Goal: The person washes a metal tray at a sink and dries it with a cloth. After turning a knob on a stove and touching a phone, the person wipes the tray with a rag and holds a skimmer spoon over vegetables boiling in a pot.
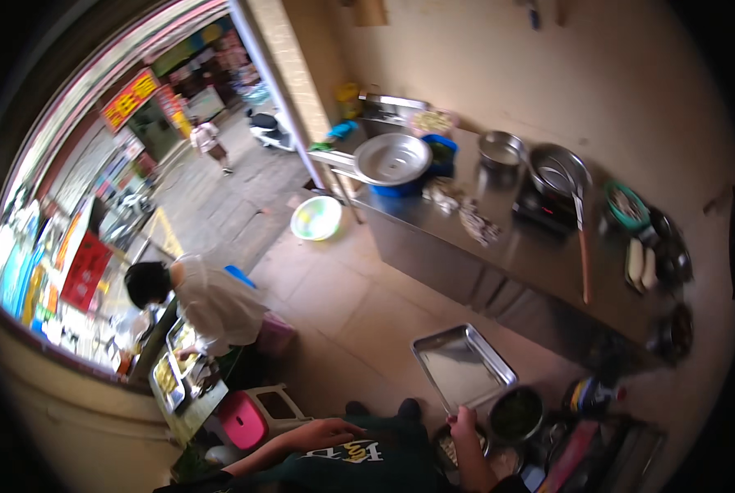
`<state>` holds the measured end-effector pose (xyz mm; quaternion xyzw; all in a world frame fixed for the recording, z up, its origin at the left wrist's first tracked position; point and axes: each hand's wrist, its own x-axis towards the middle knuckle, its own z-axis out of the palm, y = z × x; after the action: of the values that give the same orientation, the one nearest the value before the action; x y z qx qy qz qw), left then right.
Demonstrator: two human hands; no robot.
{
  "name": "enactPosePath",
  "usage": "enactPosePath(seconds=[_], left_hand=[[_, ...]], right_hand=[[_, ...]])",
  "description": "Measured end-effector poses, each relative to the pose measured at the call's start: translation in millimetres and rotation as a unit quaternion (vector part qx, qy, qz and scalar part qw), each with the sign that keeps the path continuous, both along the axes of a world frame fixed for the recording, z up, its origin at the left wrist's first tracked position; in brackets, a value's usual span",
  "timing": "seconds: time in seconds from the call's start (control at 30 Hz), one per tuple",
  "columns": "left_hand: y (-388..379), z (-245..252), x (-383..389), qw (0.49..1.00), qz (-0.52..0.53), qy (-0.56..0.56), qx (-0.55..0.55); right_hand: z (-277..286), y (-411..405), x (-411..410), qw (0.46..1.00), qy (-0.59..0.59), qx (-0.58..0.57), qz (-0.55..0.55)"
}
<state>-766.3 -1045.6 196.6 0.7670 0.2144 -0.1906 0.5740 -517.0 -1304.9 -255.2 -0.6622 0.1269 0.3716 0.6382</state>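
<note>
My right hand (463,421) grips the near edge of a rectangular stainless steel tray (494,357), which is held out in front of me. The inside of the tray looks bare. Across the front of my dark green shirt (336,471) lies my left hand (330,432), with loosely extended fingers and nothing visible in it. Right of my right hand is a dark round pot (515,414) with dark green contents. Partly hidden behind my right forearm, a round pan (447,450) holds pale pieces.
A steel counter (429,215) carries a metal basin (393,159), a wok (558,169) on a cooker and a long-handled ladle (583,265). A person (213,302) bends over food trays (167,382) at left. Nearby stand a pink stool (243,420) and a dark bottle (589,395).
</note>
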Motion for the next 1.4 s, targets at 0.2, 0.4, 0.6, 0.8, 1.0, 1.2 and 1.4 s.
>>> enactPosePath(seconds=[0.2, 0.4, 0.6, 0.8, 1.0, 1.2, 1.4], left_hand=[[24, -22, 62, 0.997, 0.004, 0.043, -0.057], [51, -75, 127, 0.995, 0.06, 0.048, -0.069], [111, -148, 237, 0.998, 0.02, -0.029, 0.05], [183, -181, 439, 0.954, 0.026, -0.14, 0.263], [213, -217, 611, 0.85, -0.085, -0.29, 0.432], [301, -232, 626, 0.811, -0.241, -0.147, 0.513], [379, -206, 611, 0.835, -0.099, -0.098, 0.532]], right_hand=[[43, -5, 9, 0.99, -0.127, -0.014, 0.052], [90, 9, 59, 0.989, -0.114, 0.096, 0.017], [137, -25, 128, 0.965, -0.255, -0.036, 0.058], [246, -5, 181, 0.97, 0.084, 0.035, -0.224], [228, -17, 211, 0.885, -0.394, -0.175, 0.175], [180, -16, 250, 0.965, -0.174, -0.172, 0.096], [180, 56, 327, 0.973, -0.075, -0.214, 0.048]])
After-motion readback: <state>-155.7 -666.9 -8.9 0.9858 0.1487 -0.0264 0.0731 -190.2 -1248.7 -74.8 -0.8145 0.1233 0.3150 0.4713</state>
